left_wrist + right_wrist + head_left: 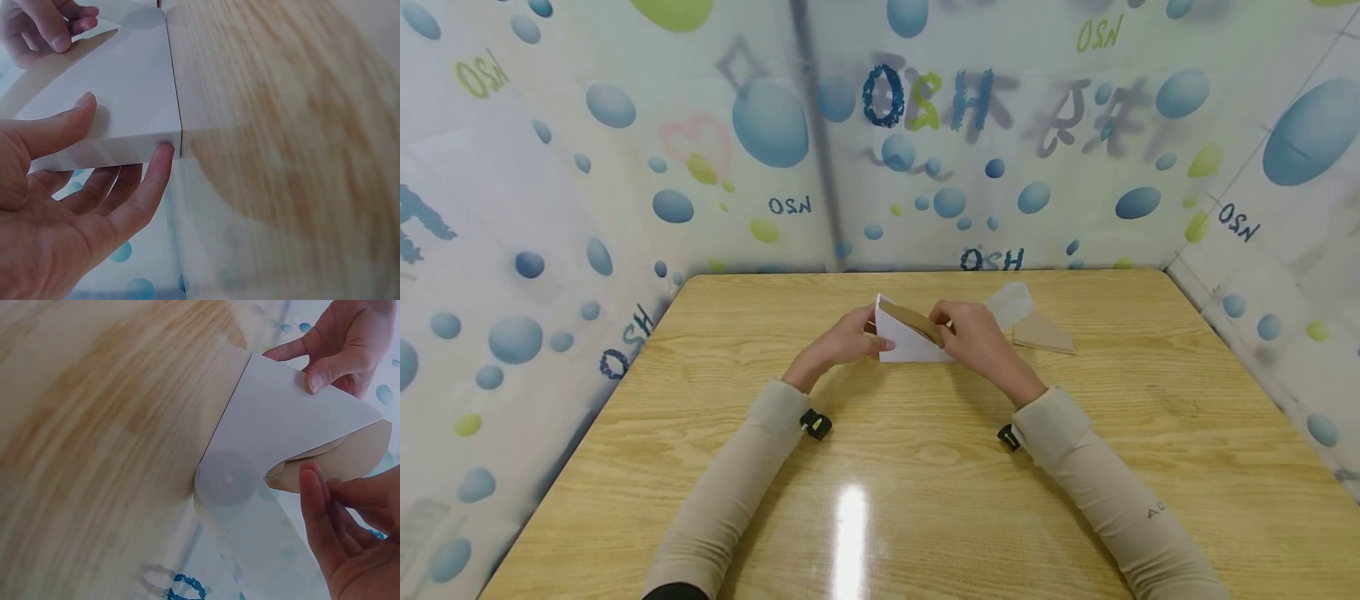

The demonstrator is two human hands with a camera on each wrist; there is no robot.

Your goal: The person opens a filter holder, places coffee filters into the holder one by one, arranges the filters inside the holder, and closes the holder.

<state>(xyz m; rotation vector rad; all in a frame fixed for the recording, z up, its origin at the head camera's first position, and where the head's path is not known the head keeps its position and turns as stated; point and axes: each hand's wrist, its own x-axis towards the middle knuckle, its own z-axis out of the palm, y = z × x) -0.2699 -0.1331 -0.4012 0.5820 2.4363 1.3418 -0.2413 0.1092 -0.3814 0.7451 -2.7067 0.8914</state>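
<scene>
A flat white box (pixel 910 343) with a slanted open top stands upright on the table. Fan-shaped brown paper, looking like coffee filters (pixel 359 456), sits inside and bulges out of the slanted opening. My left hand (pixel 850 335) grips the box's left end, its thumb on the near face and its fingers at the side edge. With thumb and fingertips, my right hand (pixel 973 333) pinches the paper at the opening's lower right end. A translucent lid (pixel 262 531) swings away from the box on a round pivot. In the head view, the right hand covers the box's right end.
Behind the right hand, more brown filter papers (pixel 1041 333) lie in a flat stack on the wooden table (pixel 925 467). A printed curtain (pixel 865 183) with blue and green dots hangs right behind the table's far edge and along both sides.
</scene>
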